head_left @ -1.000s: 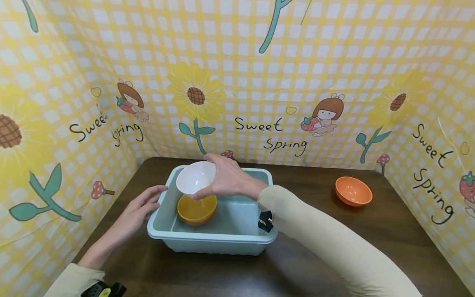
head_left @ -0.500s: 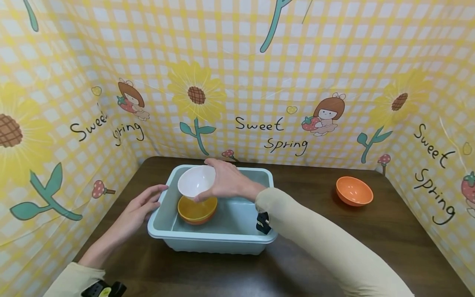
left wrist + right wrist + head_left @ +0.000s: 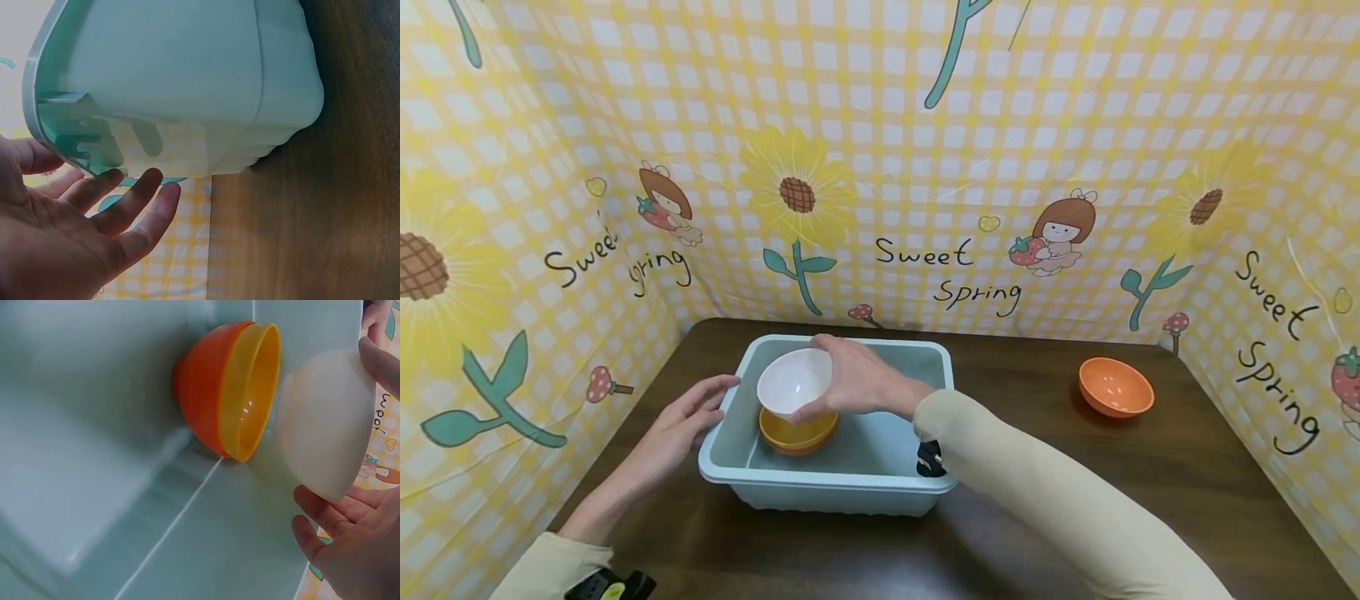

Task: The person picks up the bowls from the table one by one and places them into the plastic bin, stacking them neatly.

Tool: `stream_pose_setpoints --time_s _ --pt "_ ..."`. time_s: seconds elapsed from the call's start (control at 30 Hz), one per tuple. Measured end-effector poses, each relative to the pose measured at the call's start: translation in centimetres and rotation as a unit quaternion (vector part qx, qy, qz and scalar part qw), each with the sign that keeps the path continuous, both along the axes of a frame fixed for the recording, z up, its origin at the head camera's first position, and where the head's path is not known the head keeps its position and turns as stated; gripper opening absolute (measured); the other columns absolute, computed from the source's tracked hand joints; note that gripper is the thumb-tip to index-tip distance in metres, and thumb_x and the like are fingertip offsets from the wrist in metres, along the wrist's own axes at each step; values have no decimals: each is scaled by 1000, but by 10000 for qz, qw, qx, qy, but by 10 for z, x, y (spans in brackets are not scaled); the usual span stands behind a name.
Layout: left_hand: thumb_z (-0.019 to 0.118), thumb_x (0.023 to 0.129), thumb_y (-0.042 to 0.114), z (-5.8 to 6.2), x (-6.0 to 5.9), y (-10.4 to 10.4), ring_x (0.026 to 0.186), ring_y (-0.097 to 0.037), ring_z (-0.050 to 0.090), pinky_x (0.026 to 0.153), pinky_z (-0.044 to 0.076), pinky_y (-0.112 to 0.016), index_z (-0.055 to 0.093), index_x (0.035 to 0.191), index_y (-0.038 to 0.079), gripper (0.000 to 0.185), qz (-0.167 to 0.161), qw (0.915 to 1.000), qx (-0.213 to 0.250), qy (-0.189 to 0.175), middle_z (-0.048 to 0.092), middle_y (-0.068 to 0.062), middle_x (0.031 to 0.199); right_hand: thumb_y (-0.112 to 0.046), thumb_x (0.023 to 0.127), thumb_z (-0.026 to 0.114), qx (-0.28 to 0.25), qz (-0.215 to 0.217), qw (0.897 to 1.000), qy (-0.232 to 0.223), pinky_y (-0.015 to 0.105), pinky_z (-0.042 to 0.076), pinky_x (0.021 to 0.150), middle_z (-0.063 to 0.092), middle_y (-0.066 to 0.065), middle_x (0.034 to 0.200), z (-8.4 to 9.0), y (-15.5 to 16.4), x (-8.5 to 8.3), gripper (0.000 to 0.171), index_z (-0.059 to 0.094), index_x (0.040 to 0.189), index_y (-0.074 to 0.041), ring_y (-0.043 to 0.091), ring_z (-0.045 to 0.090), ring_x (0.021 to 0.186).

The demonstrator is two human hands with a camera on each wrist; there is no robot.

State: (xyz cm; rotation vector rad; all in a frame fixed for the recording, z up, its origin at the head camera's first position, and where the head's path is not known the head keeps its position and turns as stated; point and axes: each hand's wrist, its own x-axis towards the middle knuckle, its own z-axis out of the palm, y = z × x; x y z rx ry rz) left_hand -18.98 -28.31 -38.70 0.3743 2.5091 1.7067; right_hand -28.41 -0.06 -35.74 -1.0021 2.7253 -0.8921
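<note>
My right hand (image 3: 865,379) grips a white bowl (image 3: 790,383) by its rim, thumb on one side and fingers on the other. The bowl hangs slightly tilted over a yellow bowl (image 3: 232,406), with a gap between them in the right wrist view. That yellow bowl sits nested in an orange bowl (image 3: 203,387), inside the left part of a light blue plastic basin (image 3: 842,478). At the basin's left rim rests my left hand (image 3: 681,421); its fingers are loosely bent beside the outer wall in the left wrist view.
A second orange bowl (image 3: 1116,387) stands upright on the dark wooden table (image 3: 1022,450), right of the basin. Yellow checked cloth (image 3: 925,167) with printed flowers hangs behind the table and along both sides.
My right hand has lowered the white bowl steadily toward the yellow bowl, covering more of it in the head view. My left hand has stayed at the rim.
</note>
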Motion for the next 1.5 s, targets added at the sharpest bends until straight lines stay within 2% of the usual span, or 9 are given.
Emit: stream_pose_setpoints --time_s 0.2,0.37,0.5,0.63,0.7,0.93,1.27,1.5 --pt "42 113 10 -1 1 1 118 -9 62 82 58 -33 35 157 -3 46 -65 9999 146 24 35 -34 161 -62 71 90 258 38 9997 -35 32 52 90 64 1 126 -7 -1 0 102 50 149 -10 14 59 107" --pt "41 113 9 -1 1 2 116 -4 62 82 57 -33 36 157 -3 46 -49 9999 157 41 35 -34 161 -62 72 89 390 146 9991 -87 32 52 90 63 1 126 -12 -4 -1 100 50 148 -10 14 58 106" --pt "41 113 10 0 1 2 121 -11 61 83 57 -33 35 157 -3 46 -28 9999 144 -9 34 -33 162 -62 73 89 543 203 9982 -136 33 52 91 62 2 127 -14 -4 -2 102 48 150 -9 14 58 106" --pt "41 113 10 0 1 2 126 -25 60 83 57 -33 35 158 -2 46 13 9999 104 -41 34 -32 162 -60 74 89 643 323 9973 -179 34 53 91 62 3 127 -14 -5 -1 102 47 151 -9 15 58 107" --pt "41 113 10 0 1 1 126 -25 60 83 57 -33 35 158 -1 46 18 9999 105 -44 35 -31 162 -60 75 89 737 360 9965 -156 34 53 92 62 3 129 -15 -6 -1 102 45 152 -9 15 59 108" --pt "41 113 10 -1 1 2 132 -40 54 84 57 -33 34 158 -1 47 39 9999 76 -68 34 -31 162 -62 77 87 951 336 9948 -142 34 53 93 62 5 133 -19 -7 -3 103 44 154 -9 16 59 110" --pt "41 113 10 -2 0 1 130 -35 57 82 57 -33 36 158 -1 46 20 10000 -7 31 34 -32 162 -61 80 85 1074 501 9929 -88 32 53 88 63 4 126 -20 -11 -2 90 50 146 -11 15 60 103" --pt "40 113 10 -1 0 1 133 -42 53 83 57 -33 35 158 0 46 47 10000 28 -34 33 -31 163 -63 81 82 1250 531 9906 -133 32 53 89 62 4 127 -19 -14 -1 92 48 148 -10 15 60 104"
